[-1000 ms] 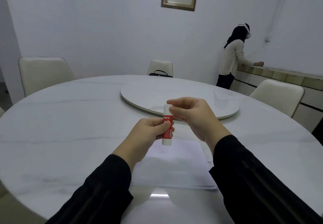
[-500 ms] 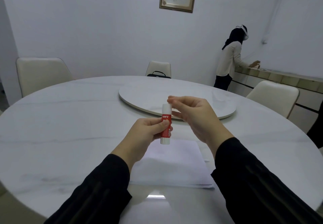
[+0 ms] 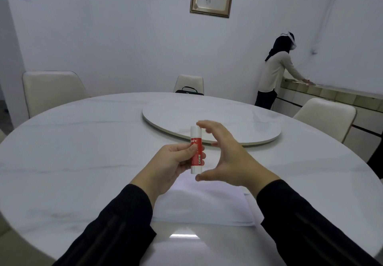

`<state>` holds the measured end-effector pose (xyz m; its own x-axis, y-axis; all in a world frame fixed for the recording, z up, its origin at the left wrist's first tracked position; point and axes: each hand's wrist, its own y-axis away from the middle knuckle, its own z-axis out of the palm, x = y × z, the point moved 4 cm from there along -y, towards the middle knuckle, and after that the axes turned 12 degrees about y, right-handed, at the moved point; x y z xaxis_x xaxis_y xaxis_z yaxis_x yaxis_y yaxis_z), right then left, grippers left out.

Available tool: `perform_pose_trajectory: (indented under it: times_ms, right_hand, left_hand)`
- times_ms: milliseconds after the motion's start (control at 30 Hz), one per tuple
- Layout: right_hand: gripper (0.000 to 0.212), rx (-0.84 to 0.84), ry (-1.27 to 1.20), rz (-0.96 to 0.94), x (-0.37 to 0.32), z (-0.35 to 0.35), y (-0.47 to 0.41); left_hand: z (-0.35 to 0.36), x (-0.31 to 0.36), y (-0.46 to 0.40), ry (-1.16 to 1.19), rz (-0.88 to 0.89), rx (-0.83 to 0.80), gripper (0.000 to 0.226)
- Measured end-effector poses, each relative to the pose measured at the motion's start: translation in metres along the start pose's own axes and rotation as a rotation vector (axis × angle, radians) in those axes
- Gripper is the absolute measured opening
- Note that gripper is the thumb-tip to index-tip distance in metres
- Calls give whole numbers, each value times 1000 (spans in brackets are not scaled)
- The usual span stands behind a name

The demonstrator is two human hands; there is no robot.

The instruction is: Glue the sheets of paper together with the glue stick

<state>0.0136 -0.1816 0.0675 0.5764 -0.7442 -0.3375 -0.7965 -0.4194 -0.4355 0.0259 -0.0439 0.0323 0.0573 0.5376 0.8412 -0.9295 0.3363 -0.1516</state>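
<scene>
A red and white glue stick (image 3: 196, 150) stands upright above the table, its white cap on. My left hand (image 3: 173, 163) grips its red middle between thumb and fingers. My right hand (image 3: 229, 156) is spread just to the right of it, fingers relaxed near the cap and thumb near the base, holding nothing. White sheets of paper (image 3: 204, 204) lie flat on the table under my hands, partly hidden by my wrists and dark sleeves.
The round white marble table (image 3: 72, 162) carries a white lazy Susan (image 3: 211, 116) at its centre. Cream chairs (image 3: 51, 89) stand around it, one with a black bag (image 3: 188, 90). A person (image 3: 273, 73) leans on a counter at the far right.
My right hand let go of the cap end of the glue stick and opened out beside it. My left hand keeps its grip on the stick.
</scene>
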Motion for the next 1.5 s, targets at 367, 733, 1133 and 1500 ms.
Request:
perform_pose_trajectory:
  times_ms: [367, 733, 1133, 1500]
  right_hand:
    - [89, 106, 17, -10, 6, 10, 1]
    - [33, -12, -691, 334, 26, 24, -16]
    - [14, 90, -417, 536, 55, 52, -53]
    - [21, 76, -462, 519, 52, 60, -45]
  left_hand:
    - [-4, -9, -3, -97, -53, -3, 33]
    - [-10, -13, -15, -227, 84, 99, 16]
    - [-52, -5, -23, -551, 164, 558, 11]
    - [-55, -8, -22, -587, 107, 564, 7]
